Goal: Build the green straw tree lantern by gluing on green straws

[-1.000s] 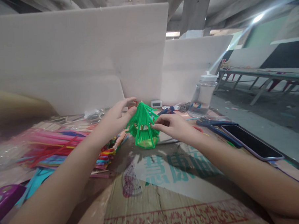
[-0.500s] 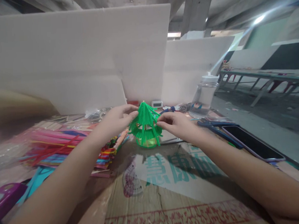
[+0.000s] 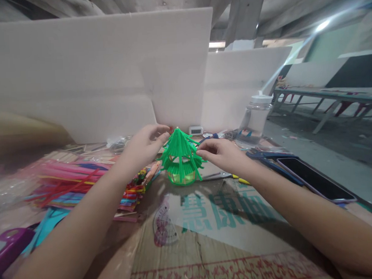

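Note:
A small green pavilion-like model (image 3: 181, 156) stands upright in front of me, with a pointed roof, a lower tier and a round base. Its strands look like fuzzy pipe cleaners. To the left of the roof, my left hand (image 3: 147, 146) is open, its thumb and forefinger curved and apart, close to the roof's edge. My right hand (image 3: 222, 153) is closed at the model's right side, thumb and forefinger pinching a green pipe cleaner that sticks out there. Scissors (image 3: 218, 176) with yellow on the handles lie just right of the base.
Bundles of coloured pipe cleaners (image 3: 70, 179) lie at left, near a purple tool (image 3: 13, 245). A clear protractor (image 3: 165, 224) rests on the printed board (image 3: 227, 236). A water bottle (image 3: 255, 118), a small digital clock (image 3: 196, 130) and a phone (image 3: 317, 180) sit behind and right.
My left hand has drawn slightly left and up, away from the roof. The right hand stays at the model's right side, and more of the scissors now shows.

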`<state>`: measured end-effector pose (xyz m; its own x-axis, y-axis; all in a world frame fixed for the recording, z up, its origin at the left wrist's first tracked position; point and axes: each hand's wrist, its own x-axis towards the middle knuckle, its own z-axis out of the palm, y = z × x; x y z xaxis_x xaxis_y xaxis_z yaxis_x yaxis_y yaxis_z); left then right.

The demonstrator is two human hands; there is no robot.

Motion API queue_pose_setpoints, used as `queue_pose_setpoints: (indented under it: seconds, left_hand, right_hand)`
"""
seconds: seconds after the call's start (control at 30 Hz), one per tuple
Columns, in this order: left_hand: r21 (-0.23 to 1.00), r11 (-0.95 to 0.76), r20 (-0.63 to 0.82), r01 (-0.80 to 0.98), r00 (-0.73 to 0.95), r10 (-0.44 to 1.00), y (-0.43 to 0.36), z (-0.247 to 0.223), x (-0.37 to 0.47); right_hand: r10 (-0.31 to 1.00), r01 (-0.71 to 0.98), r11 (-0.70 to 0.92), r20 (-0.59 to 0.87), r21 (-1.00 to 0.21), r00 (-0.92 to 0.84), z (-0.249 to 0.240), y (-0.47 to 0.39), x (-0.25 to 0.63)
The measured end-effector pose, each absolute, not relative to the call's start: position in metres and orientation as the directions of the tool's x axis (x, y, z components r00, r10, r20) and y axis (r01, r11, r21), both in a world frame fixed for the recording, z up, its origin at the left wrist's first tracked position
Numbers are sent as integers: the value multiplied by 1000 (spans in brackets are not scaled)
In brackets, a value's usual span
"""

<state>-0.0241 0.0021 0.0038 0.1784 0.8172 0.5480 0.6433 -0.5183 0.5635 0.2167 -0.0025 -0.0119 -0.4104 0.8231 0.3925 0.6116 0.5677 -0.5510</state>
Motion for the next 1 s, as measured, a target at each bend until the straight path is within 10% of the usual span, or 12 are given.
queue_pose_setpoints:
  seconds: [1.0]
  left_hand:
    - [407,-645,638,646,304,707,-7,-13,0]
  right_hand:
    - [875,429,317,87,-846,-475,-21,-5,204]
